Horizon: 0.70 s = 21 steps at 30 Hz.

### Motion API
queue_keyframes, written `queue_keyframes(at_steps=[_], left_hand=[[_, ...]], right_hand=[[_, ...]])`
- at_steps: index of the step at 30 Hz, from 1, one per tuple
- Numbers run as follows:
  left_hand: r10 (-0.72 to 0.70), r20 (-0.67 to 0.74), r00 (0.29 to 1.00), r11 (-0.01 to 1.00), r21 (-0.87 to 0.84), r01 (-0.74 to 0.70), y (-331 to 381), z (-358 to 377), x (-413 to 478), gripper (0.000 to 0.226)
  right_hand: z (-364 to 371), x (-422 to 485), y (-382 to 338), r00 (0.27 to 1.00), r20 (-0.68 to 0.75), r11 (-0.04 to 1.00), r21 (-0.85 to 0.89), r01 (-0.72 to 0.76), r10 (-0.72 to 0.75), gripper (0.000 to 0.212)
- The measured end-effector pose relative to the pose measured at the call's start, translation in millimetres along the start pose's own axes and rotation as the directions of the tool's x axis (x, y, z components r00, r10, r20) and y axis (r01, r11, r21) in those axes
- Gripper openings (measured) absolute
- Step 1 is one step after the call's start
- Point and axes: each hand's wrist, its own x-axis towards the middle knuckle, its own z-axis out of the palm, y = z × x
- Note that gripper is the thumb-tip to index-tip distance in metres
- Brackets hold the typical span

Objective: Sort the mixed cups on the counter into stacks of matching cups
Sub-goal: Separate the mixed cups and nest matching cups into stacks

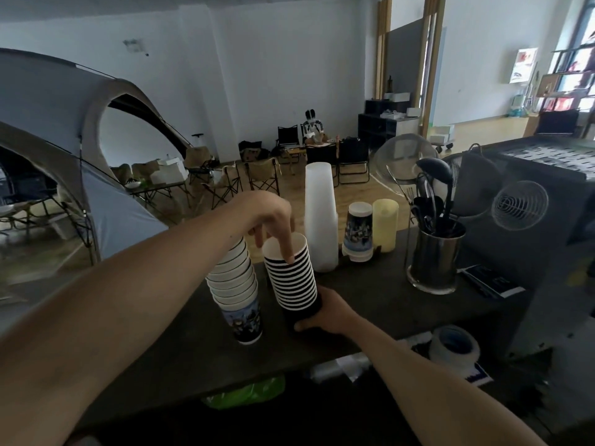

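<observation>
A stack of black cups (294, 278) with white rims stands on the dark counter (370, 294), tilted slightly left. My right hand (328, 312) grips its base. My left hand (273, 217) reaches over from the left, fingers dipping into the top cup's mouth. Just left stands a stack of picture-printed cups (238, 284), partly behind my left wrist. Behind are a tall stack of white plastic cups (321, 217), a short upside-down stack of picture-printed cups (358, 231) and a pale yellow cup stack (385, 225).
A steel utensil holder (434, 262) with black utensils stands right of the cups, with wire strainers (520, 204) and a dark machine behind it. A tape roll (454, 347) and a green bag (244, 392) lie below the counter's front edge. A tent and chairs fill the room beyond.
</observation>
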Motion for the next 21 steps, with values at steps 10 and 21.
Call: queue_keyframes(at_steps=[10, 21], left_hand=[[0.134, -0.025, 0.991, 0.944, -0.300, -0.135, -36.0, -40.2, -15.1, 0.073], [0.039, -0.256, 0.966, 0.608, -0.761, -0.226, -109.1, -57.6, 26.7, 0.032]], right_hand=[[-20.6, -17.4, -24.7, 0.971, -0.236, 0.951, 0.287, 0.116, -0.047, 0.069], [-111.8, -26.8, -133.9, 0.552, -0.820, 0.916, 0.094, 0.389, -0.150, 0.071]])
